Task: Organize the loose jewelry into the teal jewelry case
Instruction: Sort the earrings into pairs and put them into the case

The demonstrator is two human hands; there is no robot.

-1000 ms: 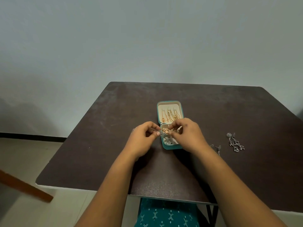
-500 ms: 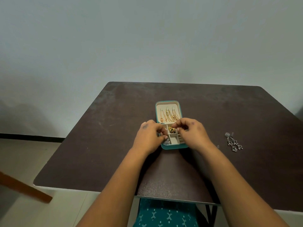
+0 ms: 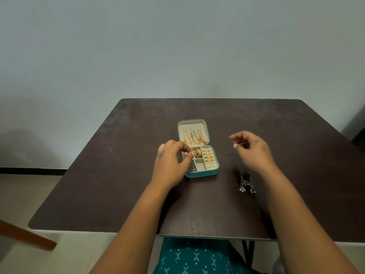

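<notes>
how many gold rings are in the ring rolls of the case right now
4 gold rings, stacked in a column in the right-hand ring rolls of the teal jewelry case, from the hinge end toward the near edge. The nearest roll slots look bare; none seem hidden.

Matt dark desk, soft-lined case, shiny metal pieces

The desk (image 3: 122,175) looks matt, scuffed and dusty; the teal jewelry case (image 3: 201,173) has a cream cloth-like lining; gold chains (image 3: 194,136) and rings (image 3: 208,155) gleam; the silver earrings (image 3: 245,183) at centre right look dull metal.
</notes>
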